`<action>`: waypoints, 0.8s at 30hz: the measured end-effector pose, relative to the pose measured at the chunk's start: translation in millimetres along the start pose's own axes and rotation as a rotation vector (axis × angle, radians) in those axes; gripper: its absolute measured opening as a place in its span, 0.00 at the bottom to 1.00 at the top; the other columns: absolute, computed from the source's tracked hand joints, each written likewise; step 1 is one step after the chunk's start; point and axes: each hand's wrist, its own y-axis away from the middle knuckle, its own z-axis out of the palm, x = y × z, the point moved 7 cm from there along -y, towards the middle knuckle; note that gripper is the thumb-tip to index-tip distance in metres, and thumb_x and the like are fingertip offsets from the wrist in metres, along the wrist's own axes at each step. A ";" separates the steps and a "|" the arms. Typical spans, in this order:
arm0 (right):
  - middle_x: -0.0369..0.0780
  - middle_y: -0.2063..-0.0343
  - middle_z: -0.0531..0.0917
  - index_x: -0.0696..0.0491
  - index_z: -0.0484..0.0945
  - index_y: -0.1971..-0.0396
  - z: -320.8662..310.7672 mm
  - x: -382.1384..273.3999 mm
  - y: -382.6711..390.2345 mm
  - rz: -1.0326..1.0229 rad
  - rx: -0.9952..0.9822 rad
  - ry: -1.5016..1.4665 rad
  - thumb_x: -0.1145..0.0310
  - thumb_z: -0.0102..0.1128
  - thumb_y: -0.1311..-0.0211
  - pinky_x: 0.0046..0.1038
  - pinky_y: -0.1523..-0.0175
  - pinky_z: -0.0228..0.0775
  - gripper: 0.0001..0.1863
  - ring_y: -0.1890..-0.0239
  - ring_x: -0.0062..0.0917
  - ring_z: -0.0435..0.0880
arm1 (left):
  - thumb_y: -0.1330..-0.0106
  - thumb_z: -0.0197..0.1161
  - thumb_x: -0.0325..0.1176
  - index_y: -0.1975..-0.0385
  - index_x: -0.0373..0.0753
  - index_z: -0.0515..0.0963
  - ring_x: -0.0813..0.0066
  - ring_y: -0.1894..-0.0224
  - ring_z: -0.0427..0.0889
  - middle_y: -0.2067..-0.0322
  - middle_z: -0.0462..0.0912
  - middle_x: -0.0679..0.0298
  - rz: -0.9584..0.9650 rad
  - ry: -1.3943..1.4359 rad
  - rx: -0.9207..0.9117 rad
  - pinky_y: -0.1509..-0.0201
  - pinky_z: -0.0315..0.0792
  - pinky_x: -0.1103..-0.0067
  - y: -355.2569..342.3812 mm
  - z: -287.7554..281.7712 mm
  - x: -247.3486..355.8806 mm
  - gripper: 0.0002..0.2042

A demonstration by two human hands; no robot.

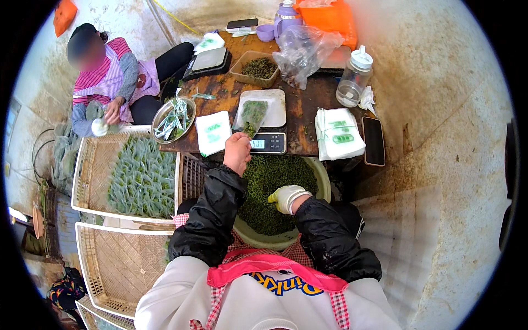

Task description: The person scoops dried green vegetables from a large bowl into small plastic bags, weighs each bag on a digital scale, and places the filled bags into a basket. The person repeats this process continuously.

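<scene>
Nearest the body, the gloved right hand [287,198] digs, fingers curled, into loose green leaves [275,181] in a basin [324,184]. Beyond, the bare left hand [237,153] pinches the clear pouch [252,116] on the scale [268,142]: light, limp, best gripped at its mouth, long axis running away across the tabletop [300,113].

Two phones [374,141], two scales [268,142], one basin [324,181], one clear jar [353,78], perhaps three woven trays [91,165].

Head camera looks steeply down (fisheye, close) over the table [308,110].
</scene>
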 end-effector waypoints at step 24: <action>0.39 0.44 0.77 0.37 0.71 0.39 2.0 2.6 -3.9 0.022 0.027 -0.003 0.75 0.55 0.43 0.38 0.45 0.74 0.30 0.46 0.39 0.79 | 0.35 0.57 0.25 0.58 0.35 0.78 0.73 0.81 0.73 0.75 0.77 0.64 0.544 -0.579 0.087 0.76 0.68 0.78 57.2 -30.7 13.9 0.08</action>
